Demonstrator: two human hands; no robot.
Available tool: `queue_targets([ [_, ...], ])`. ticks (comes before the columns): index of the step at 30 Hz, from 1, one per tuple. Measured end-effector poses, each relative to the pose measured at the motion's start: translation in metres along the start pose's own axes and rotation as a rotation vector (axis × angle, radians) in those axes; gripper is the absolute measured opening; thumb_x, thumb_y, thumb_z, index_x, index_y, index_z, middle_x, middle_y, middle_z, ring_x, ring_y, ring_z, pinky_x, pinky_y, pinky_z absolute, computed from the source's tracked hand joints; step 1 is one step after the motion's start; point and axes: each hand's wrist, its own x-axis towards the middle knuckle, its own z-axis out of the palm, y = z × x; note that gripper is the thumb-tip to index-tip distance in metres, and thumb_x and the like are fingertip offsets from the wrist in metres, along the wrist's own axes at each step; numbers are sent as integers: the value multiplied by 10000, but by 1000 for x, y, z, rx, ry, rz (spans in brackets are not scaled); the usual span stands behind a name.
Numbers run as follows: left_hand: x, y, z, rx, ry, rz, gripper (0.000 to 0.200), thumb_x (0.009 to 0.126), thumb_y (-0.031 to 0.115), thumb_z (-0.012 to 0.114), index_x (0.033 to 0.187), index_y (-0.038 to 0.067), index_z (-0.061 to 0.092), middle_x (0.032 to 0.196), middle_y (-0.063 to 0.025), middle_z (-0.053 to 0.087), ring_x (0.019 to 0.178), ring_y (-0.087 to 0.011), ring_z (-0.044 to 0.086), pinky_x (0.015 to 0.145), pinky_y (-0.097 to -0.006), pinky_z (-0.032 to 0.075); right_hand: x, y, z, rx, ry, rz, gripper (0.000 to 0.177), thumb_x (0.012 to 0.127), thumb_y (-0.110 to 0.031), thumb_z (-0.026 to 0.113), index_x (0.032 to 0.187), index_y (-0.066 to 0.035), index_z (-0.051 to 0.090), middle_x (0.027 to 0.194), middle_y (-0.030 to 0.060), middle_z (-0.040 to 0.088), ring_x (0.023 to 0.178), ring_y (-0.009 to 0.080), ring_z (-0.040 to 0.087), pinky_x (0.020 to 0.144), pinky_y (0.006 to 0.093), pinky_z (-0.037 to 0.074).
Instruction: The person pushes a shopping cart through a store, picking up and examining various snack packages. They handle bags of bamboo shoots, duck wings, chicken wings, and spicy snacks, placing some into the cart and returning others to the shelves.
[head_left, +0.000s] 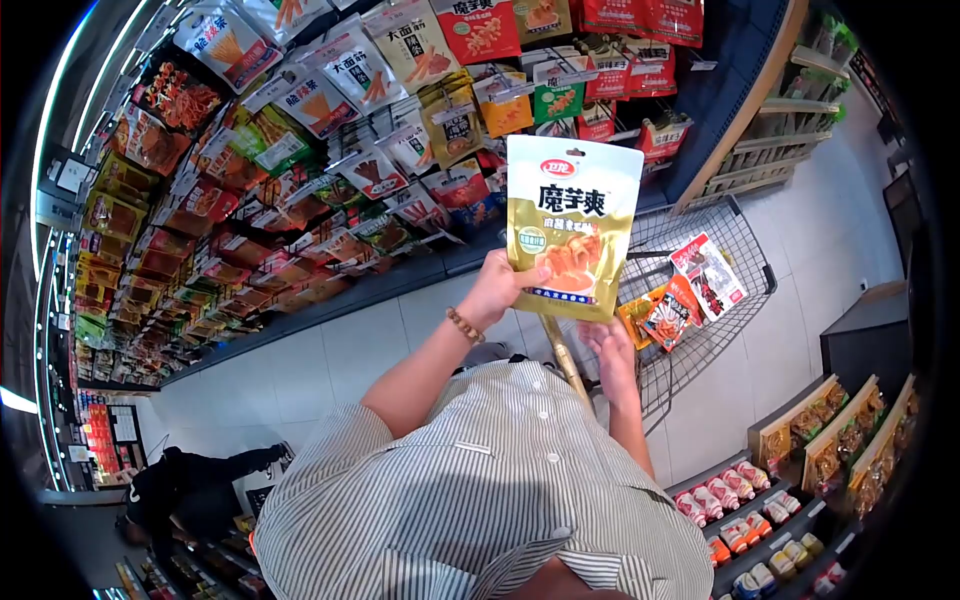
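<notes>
A white and gold snack pouch (573, 225) is held upright in front of my body, its printed front in view. My left hand (503, 287) grips its lower left side, the thumb lying across the front. My right hand (606, 345) is at the pouch's lower right edge, with its fingers partly hidden below the bottom; whether it grips the pouch is unclear. Behind the pouch and to the right stands a wire shopping cart (757, 262), which holds a red and white packet (708, 277) and orange-red packets (672, 313).
Shelves of hanging snack packets (350, 80) fill the left and top. Bottles (722, 492) and wooden-edged bins (815, 420) are at the lower right. A person in dark clothes (190, 490) is at the lower left. Tiled floor (340, 335) runs between.
</notes>
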Motion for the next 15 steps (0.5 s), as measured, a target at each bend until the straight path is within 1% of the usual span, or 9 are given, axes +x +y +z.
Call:
queue_targets([
  [1, 4, 5, -2, 1, 3, 5, 216, 907, 55, 744, 1114, -5, 726, 1028, -50, 756, 863, -97, 693, 789, -273, 575, -4, 1, -2, -50, -18, 47, 560, 934, -315, 730, 1352, 7, 542, 1277, 113, 643, 1166, 213, 613, 1009, 344, 464],
  [2, 8, 10, -3, 21, 18, 16, 208, 899, 44, 746, 1098, -15, 724, 1004, -56, 756, 848, -99, 694, 772, -272, 574, -9, 3, -2, -101, 35, 97, 483, 949, -257, 716, 1336, -14, 560, 1253, 120, 657, 1179, 216, 607, 1032, 348, 457],
  [3, 12, 14, -4, 40, 32, 27, 200, 892, 32, 748, 1082, -24, 723, 981, -61, 756, 834, -101, 694, 755, -271, 574, -11, 8, 1, -158, 80, 96, 454, 936, -176, 730, 1324, -5, 566, 1223, 120, 672, 1134, 205, 626, 997, 336, 486],
  [5, 24, 15, -7, 36, 33, 43, 196, 893, 32, 747, 1078, -26, 720, 980, -64, 754, 827, -103, 693, 744, -273, 572, -14, 7, 3, -390, 114, 228, 473, 903, -116, 761, 1319, 5, 572, 1201, 119, 683, 1071, 177, 644, 940, 317, 518],
  [6, 28, 17, -6, 36, 47, 46, 192, 902, 42, 740, 1083, -18, 721, 982, -52, 752, 814, -90, 682, 727, -258, 554, -16, 17, -2, -489, 124, 235, 488, 885, -119, 784, 1307, 20, 582, 1175, 118, 697, 1003, 147, 655, 876, 294, 536],
  [7, 34, 20, -5, 34, 58, 51, 188, 910, 52, 733, 1088, -11, 722, 985, -40, 751, 802, -76, 671, 710, -243, 535, -17, 21, -5, -605, 105, 222, 479, 880, -126, 792, 1286, 33, 595, 1070, 106, 728, 925, 126, 663, 833, 284, 539],
  [9, 49, 24, -7, 48, 67, 67, 202, 909, 48, 729, 1099, -17, 715, 992, -48, 750, 811, -85, 678, 721, -255, 543, -17, 20, -7, -646, 69, 297, 487, 875, -138, 800, 1276, 48, 596, 964, 88, 742, 836, 114, 667, 767, 269, 541],
  [11, 66, 26, -11, 51, 94, 109, 214, 905, 46, 731, 1108, -19, 709, 1008, -55, 750, 828, -97, 684, 730, -271, 550, -17, 13, -1, -602, 54, 295, 490, 873, -149, 806, 1266, 59, 600, 913, 80, 741, 782, 108, 663, 729, 258, 542],
  [15, 104, 50, -12, 5, 128, 120, 234, 881, 9, 727, 1104, -54, 696, 1002, -86, 747, 833, -130, 696, 735, -289, 559, -15, 17, -3, -628, 64, 302, 376, 866, -128, 809, 1157, 64, 667, 897, 59, 734, 771, 90, 655, 709, 249, 538],
])
